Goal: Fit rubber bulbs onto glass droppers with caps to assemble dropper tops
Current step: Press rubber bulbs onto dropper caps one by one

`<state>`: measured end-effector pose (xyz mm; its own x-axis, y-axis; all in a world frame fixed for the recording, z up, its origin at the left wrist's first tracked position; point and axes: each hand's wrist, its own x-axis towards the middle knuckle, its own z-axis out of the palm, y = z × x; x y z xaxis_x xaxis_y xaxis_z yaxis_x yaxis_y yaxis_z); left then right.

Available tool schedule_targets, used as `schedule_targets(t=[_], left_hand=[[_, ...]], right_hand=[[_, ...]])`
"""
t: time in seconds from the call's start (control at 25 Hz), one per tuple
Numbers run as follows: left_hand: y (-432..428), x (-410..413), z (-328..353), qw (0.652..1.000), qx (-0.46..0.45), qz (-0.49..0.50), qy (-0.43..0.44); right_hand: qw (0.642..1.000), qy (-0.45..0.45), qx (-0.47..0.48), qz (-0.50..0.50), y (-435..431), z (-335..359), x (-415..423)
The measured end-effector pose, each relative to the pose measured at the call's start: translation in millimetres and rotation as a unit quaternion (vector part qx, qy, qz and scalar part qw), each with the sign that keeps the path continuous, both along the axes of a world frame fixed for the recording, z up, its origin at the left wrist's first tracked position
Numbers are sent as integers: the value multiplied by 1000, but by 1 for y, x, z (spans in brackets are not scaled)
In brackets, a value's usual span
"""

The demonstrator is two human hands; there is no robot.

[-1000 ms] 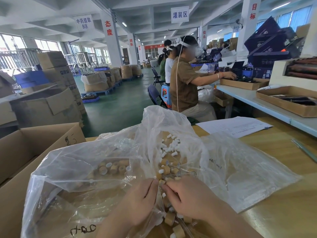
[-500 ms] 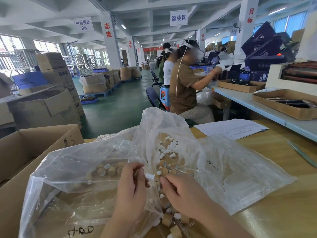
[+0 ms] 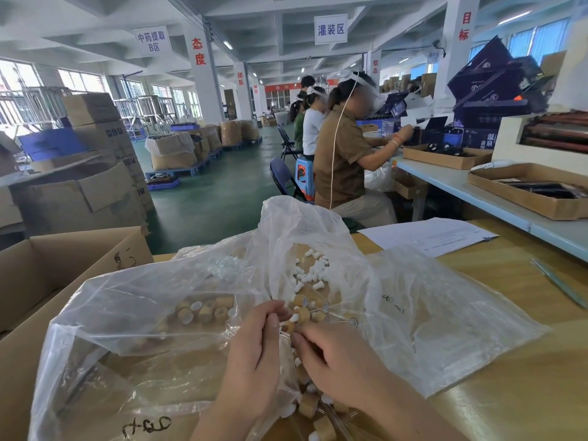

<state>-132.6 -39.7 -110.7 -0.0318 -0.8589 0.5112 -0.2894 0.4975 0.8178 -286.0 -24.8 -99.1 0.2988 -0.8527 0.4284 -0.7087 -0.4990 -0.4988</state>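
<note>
My left hand [image 3: 254,351] and my right hand [image 3: 334,361] meet over the table, fingertips together around a tan wooden cap with a white rubber bulb [image 3: 291,323]. The left fingers pinch the bulb end; the right fingers pinch the cap side. A pile of loose white rubber bulbs [image 3: 310,272] lies just beyond. Capped glass droppers [image 3: 321,313] lie by the fingertips, and more tan caps [image 3: 307,405] sit below my wrists. A clear plastic bag [image 3: 143,313] at left holds several tan caps [image 3: 203,310].
An open cardboard box [image 3: 47,275] stands at the left under the bag. A paper sheet [image 3: 426,233] and a thin metal tool [image 3: 556,281] lie on the wooden table [image 3: 509,377] to the right. Seated workers [image 3: 346,160] are ahead.
My left hand rose from the pile with a white bulb, then came back toward the right hand. Both hands now pinch the cap and bulb together.
</note>
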Motion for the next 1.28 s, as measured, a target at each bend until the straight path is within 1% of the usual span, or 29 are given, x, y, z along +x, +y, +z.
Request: schedule_targets(t=[0.2, 0.4, 0.48, 0.56, 0.6, 0.76, 0.96, 1.04, 1.16, 1.28], left_hand=[[2, -2, 3, 999, 21, -39, 22], [4, -2, 4, 995, 29, -70, 57], [5, -2, 4, 997, 15, -74, 24], [7, -2, 5, 997, -30, -69, -34], [8, -2, 5, 995, -48, -68, -46], [10, -6, 8, 995, -42, -86, -26], [12, -9, 8, 990, -44, -97, -95], [12, -8, 7, 988, -43, -114, -99], [12, -7, 6, 988, -12, -133, -79], [11, -5, 4, 994, 1, -96, -57]], right_hand=[[999, -7, -25, -19, 3, -1, 4], [999, -7, -21, -26, 2, -3, 5], [1000, -9, -4, -23, 2, -2, 5], [1000, -8, 17, -17, 2, 0, 5], [1000, -11, 21, -13, 3, 2, 5], [999, -38, 6, 4, 6, 8, 7], [998, -56, 26, 14, 6, 8, 3], [998, -44, 33, 15, 7, 8, 3], [1000, -25, 18, 4, 8, 7, 5], [999, -48, -17, 3, 8, 10, 6]])
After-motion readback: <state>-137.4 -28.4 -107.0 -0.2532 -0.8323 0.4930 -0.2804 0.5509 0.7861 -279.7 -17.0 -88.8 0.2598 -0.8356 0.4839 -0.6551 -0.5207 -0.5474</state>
